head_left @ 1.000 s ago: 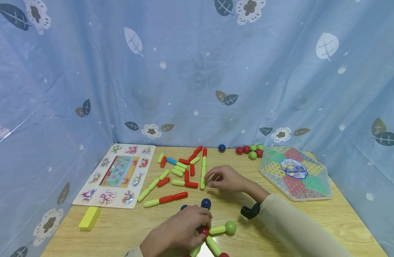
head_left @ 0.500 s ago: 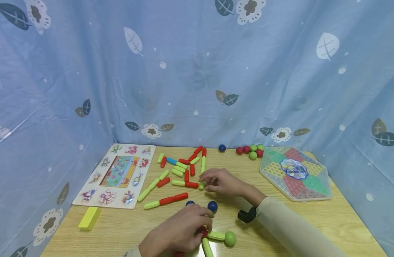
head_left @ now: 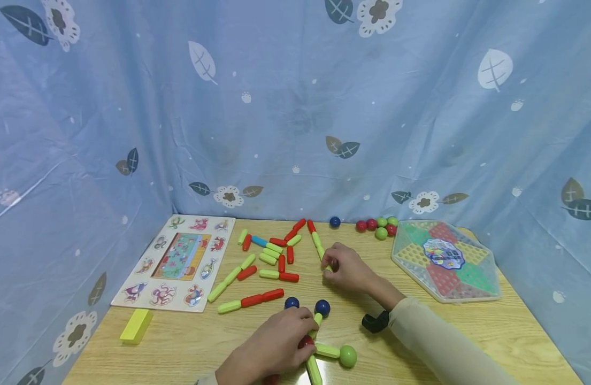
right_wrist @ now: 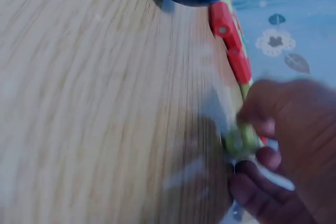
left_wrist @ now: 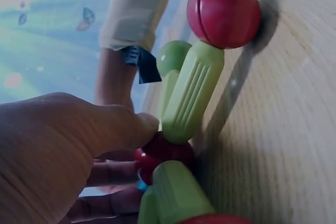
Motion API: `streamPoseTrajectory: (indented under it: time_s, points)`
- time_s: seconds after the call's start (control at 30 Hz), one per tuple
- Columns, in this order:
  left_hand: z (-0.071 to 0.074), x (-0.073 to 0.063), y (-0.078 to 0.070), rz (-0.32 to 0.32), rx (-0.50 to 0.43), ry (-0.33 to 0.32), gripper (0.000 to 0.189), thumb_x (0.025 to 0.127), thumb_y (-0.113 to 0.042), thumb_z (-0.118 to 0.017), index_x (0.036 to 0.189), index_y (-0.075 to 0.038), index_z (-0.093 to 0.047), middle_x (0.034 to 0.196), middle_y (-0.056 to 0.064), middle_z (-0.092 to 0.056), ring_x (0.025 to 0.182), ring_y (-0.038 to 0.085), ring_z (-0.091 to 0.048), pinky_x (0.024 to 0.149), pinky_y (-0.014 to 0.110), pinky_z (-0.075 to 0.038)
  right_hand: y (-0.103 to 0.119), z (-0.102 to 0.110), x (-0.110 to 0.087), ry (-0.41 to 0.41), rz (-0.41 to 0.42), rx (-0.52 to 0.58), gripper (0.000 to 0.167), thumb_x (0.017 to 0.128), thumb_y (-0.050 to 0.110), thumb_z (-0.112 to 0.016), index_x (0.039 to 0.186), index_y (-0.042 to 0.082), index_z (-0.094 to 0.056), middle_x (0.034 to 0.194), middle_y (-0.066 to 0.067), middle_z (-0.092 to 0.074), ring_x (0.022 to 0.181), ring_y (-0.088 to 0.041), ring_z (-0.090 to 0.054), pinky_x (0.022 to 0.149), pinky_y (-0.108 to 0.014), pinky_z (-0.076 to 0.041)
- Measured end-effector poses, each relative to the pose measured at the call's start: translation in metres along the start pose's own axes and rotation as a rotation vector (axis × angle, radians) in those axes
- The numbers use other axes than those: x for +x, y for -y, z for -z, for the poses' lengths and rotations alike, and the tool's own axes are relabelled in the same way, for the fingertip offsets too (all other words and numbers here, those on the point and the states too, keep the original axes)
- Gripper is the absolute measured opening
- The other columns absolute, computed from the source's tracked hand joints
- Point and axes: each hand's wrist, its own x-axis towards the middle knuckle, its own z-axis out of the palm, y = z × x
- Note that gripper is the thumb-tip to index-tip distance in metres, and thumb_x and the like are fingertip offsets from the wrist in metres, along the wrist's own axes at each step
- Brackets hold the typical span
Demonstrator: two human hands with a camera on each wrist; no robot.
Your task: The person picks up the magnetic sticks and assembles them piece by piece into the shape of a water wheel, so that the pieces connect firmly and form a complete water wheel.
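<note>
My left hand pinches the red ball at the hub of a ball-and-stick model. Yellow-green sticks branch off that hub, one tipped with a green ball, another with a red ball. Two blue balls show just beyond the left fingers, which partly hide the model. Farther up the table, my right hand pinches the near end of a row of toy sticks, yellow-green with a red one at the far end. In the right wrist view, a yellow-green stick lies blurred between the fingertips.
Loose red, yellow-green and blue sticks lie left of the right hand. Several balls and a clear hexagonal game box are at the back right. A picture puzzle board and a yellow block lie left.
My right hand has closed on the stick row and drawn its near end to the right, so the row slants. The model under my left hand has turned slightly, its blue balls shifting right.
</note>
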Motion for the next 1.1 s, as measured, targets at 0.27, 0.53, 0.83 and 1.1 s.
streamPoseTrajectory:
  time_s: [0.27, 0.53, 0.83, 1.1]
  points:
    - [-0.007, 0.005, -0.003, -0.047, -0.049, 0.008, 0.015, 0.101, -0.027, -0.080, 0.116, -0.024, -0.081, 0.119, -0.011, -0.071, 0.106, 0.001, -0.063, 0.094, 0.022, -0.057, -0.017, 0.005, -0.016, -0.125, -0.139, -0.079, 0.016, 0.091, 0.012, -0.084, 0.096, 0.015, -0.068, 0.083, 0.004, -0.061, 0.073, -0.009, -0.052, 0.068, -0.028, -0.046]
    - [-0.015, 0.011, -0.002, -0.045, -0.067, -0.026, 0.015, 0.103, -0.026, -0.077, 0.117, -0.023, -0.080, 0.116, -0.012, -0.071, 0.102, 0.002, -0.057, 0.090, 0.019, -0.054, -0.026, 0.003, -0.031, -0.176, -0.140, -0.146, 0.016, 0.098, 0.013, -0.075, 0.111, 0.008, -0.081, 0.091, -0.001, -0.067, 0.075, -0.011, -0.053, 0.068, -0.030, -0.048]
    - [-0.018, 0.014, -0.001, -0.047, -0.040, -0.041, 0.018, 0.103, -0.031, -0.077, 0.120, -0.025, -0.079, 0.122, -0.012, -0.071, 0.101, 0.004, -0.058, 0.087, 0.020, -0.052, -0.028, 0.017, -0.049, -0.182, -0.142, -0.195, 0.022, 0.091, 0.021, -0.088, 0.107, 0.007, -0.080, 0.086, 0.000, -0.068, 0.074, -0.009, -0.057, 0.067, -0.031, -0.051]
    - [-0.021, 0.013, 0.002, -0.074, -0.026, -0.062, 0.026, 0.105, -0.033, -0.076, 0.128, -0.023, -0.076, 0.127, -0.011, -0.071, 0.112, 0.003, -0.065, 0.097, 0.024, -0.057, -0.015, 0.029, -0.059, 0.033, -0.244, 0.377, 0.021, 0.105, 0.017, -0.074, 0.121, 0.003, -0.077, 0.098, -0.006, -0.079, 0.081, -0.014, -0.074, 0.072, -0.030, -0.063]
